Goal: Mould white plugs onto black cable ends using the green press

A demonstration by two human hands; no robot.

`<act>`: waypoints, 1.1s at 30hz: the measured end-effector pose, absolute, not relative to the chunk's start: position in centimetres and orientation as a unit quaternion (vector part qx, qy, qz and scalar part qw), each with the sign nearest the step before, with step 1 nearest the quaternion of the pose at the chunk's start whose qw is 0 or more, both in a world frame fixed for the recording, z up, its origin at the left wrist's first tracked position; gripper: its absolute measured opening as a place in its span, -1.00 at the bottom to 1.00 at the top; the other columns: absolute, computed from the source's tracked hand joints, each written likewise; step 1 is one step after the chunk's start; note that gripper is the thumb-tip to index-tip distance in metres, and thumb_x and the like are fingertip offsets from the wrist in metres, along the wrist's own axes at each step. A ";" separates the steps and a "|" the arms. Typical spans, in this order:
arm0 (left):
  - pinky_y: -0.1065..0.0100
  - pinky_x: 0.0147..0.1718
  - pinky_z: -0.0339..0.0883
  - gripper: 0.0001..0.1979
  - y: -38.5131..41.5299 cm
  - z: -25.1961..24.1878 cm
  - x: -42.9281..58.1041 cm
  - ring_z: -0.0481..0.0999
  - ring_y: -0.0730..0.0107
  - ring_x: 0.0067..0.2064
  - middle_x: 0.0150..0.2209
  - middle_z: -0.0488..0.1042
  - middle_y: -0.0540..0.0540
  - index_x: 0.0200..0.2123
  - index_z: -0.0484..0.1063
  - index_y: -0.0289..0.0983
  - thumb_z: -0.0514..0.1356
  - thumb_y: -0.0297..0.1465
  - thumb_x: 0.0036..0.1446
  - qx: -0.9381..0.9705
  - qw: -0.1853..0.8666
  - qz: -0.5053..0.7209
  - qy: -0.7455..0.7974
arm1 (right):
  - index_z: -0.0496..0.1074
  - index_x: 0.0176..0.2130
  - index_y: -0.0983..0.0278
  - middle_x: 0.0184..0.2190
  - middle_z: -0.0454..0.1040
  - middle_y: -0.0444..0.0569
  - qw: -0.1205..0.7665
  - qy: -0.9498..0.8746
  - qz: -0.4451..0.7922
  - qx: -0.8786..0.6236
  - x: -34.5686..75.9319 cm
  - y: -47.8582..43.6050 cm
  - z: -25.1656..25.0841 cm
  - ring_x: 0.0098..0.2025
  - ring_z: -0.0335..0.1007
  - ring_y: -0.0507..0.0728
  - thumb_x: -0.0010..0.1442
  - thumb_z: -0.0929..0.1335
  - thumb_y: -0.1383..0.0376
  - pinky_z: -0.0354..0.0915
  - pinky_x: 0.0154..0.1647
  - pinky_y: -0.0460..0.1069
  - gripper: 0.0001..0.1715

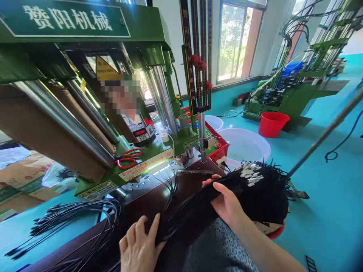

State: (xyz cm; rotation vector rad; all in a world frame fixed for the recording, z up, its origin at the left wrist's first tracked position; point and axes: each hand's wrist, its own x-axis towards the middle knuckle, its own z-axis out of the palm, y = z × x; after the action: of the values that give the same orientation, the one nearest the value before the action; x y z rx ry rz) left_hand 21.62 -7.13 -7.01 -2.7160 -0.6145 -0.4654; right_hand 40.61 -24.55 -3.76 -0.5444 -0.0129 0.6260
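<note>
In right hand (227, 204), between thumb and fingers | black cables (194, 204) grasped | left hand (138, 241) spread beside them

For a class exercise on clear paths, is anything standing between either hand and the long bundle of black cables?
Nothing visible does: the right hand holds the bundle, and the left hand lies at its lower end.

R fingers (209, 182) partly hid behind blk cables (193, 204), press label (98, 190) txt too sm

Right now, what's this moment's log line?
left hand: open, at black strands; right hand: around black strands; red-handled scissors: on green press
</note>
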 end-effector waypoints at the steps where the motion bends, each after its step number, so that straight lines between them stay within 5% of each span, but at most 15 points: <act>1: 0.12 -0.21 0.17 -0.58 -7.3 -6.7 22.2 0.28 0.03 -0.08 -0.08 0.33 -0.25 -0.04 0.39 -0.15 0.13 -0.43 -0.03 -0.950 0.163 -0.154 -0.215 | 0.38 -0.27 0.24 -0.35 0.51 -0.09 0.897 0.001 0.332 -0.292 41.2 -25.1 -4.3 -0.19 0.41 0.11 -0.03 0.42 0.39 0.26 -0.07 0.03 -0.75; 3: 0.11 -0.18 0.15 -0.56 -7.5 -6.7 22.7 0.27 0.05 -0.06 -0.06 0.33 -0.24 0.00 0.35 -0.12 0.10 -0.47 -0.01 -0.954 0.165 -0.139 -0.207 | 0.38 -0.28 0.31 -0.35 0.51 0.00 0.830 0.002 0.429 -0.357 42.4 -26.6 -5.4 -0.22 0.44 0.12 0.03 0.39 0.24 0.29 -0.12 0.01 -0.77; 6: 0.07 -0.11 0.10 -0.47 -8.0 -7.4 22.7 0.22 0.05 0.02 0.02 0.32 -0.19 0.06 0.28 -0.12 0.11 -0.50 -0.05 -0.967 0.147 -0.116 -0.174 | 0.39 -0.36 0.39 -0.45 0.50 0.10 0.627 -0.064 0.629 -0.456 43.8 -29.2 -5.9 -0.39 0.47 0.17 0.09 0.21 -0.10 0.35 -0.37 0.01 -0.41; 8: 0.05 -0.02 0.03 -0.38 -8.6 -8.0 23.1 0.14 0.05 0.10 0.10 0.26 -0.17 0.10 0.21 -0.17 0.18 -0.40 -0.11 -0.980 0.112 -0.101 -0.131 | 0.39 -0.46 0.39 -0.57 0.46 0.07 0.492 -0.160 0.648 -0.559 44.2 -30.7 -5.2 -0.57 0.42 0.13 0.07 0.18 -0.14 0.30 -0.57 -0.02 -0.36; 10: 0.05 0.04 -0.04 -0.24 -9.6 -8.2 24.1 0.10 0.04 0.14 0.13 0.22 -0.20 0.12 0.18 -0.26 0.25 -0.20 -0.20 -0.990 0.062 -0.088 -0.088 | 0.38 -0.48 0.37 -0.59 0.44 0.02 0.433 -0.284 0.499 -0.695 44.2 -31.5 -4.0 -0.60 0.36 0.09 0.09 0.24 -0.01 0.29 -0.57 -0.03 -0.51; 12: 0.03 0.02 -0.03 -0.12 -10.6 -8.1 25.6 0.17 0.03 0.09 0.08 0.29 -0.25 0.14 0.14 -0.33 0.24 -0.04 -0.24 -0.993 0.026 -0.077 -0.083 | 0.42 -0.30 0.36 -0.34 0.48 0.10 0.395 -0.429 0.264 -0.768 44.3 -31.2 -3.0 -0.31 0.41 0.17 0.08 0.29 0.15 0.32 -0.26 0.05 -0.68; 14: 0.02 -0.04 0.02 -0.17 -11.2 -7.8 27.0 0.28 0.07 -0.01 -0.04 0.38 -0.25 0.13 0.14 -0.35 0.19 -0.01 -0.17 -0.992 0.015 -0.074 -0.100 | 0.30 0.02 0.32 0.03 0.30 0.17 0.312 -0.565 0.119 -0.754 44.7 -30.3 -2.9 0.07 0.16 0.27 0.02 0.35 0.17 0.07 0.08 0.16 -0.43; 17: 0.05 -0.11 0.07 -0.42 -11.1 -7.5 28.1 0.37 0.16 -0.16 -0.22 0.46 -0.20 0.02 0.29 -0.35 0.09 -0.09 0.01 -0.989 0.041 -0.091 -0.110 | 0.02 0.21 0.29 0.17 0.09 0.20 0.200 -0.674 0.079 -0.707 46.1 -28.6 -4.1 0.20 -0.10 0.33 -0.14 0.43 0.04 -0.24 0.18 0.24 0.03; 21: 0.08 -0.09 0.07 -0.51 -9.8 -7.9 27.5 0.39 0.25 -0.23 -0.28 0.47 -0.15 0.02 0.29 -0.32 0.04 -0.15 0.09 -0.991 0.070 -0.109 -0.039 | 0.09 0.19 0.20 -0.02 0.32 0.13 0.174 -0.703 0.051 -0.688 49.0 -27.5 -5.0 -0.01 0.21 0.28 -0.18 0.43 -0.03 -0.03 0.09 0.19 0.02; 25: -0.10 0.03 -0.07 -0.06 -9.3 -8.4 25.7 0.36 0.04 -0.09 -0.08 0.41 -0.26 0.15 0.12 -0.29 0.13 0.14 -0.25 -0.992 0.078 -0.098 0.031 | 0.27 0.09 0.19 -0.21 0.39 0.08 0.189 -0.697 0.066 -0.689 51.2 -28.3 -4.1 -0.20 0.28 0.24 -0.24 0.45 -0.04 0.18 -0.12 0.09 -0.07; 28: -0.13 0.09 -0.16 0.07 -9.8 -8.6 24.6 0.33 0.00 -0.03 0.03 0.34 -0.25 0.17 0.08 -0.16 0.21 0.16 -0.45 -0.992 0.094 -0.083 0.021 | 0.22 0.13 0.19 -0.07 0.34 0.11 0.218 -0.676 0.142 -0.689 51.7 -29.6 -3.6 -0.06 0.22 0.31 -0.32 0.49 -0.03 0.10 -0.01 0.13 0.04; 33: 0.09 0.07 0.01 0.06 -9.9 -8.0 24.6 0.39 0.15 -0.11 -0.14 0.43 -0.19 0.17 0.07 -0.28 0.21 0.14 -0.40 -0.996 0.053 -0.077 -0.010 | 0.00 0.23 0.21 0.14 0.11 0.18 0.130 -0.669 0.171 -0.711 51.6 -30.5 -3.7 0.14 -0.03 0.38 -0.24 0.45 -0.06 -0.13 0.12 0.21 0.16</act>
State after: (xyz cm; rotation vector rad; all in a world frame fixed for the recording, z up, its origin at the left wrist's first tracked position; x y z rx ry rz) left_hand 24.60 -9.91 -8.05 -3.0256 -0.0310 -0.2337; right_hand 51.63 -30.52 -3.66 -2.0671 -1.9454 0.4971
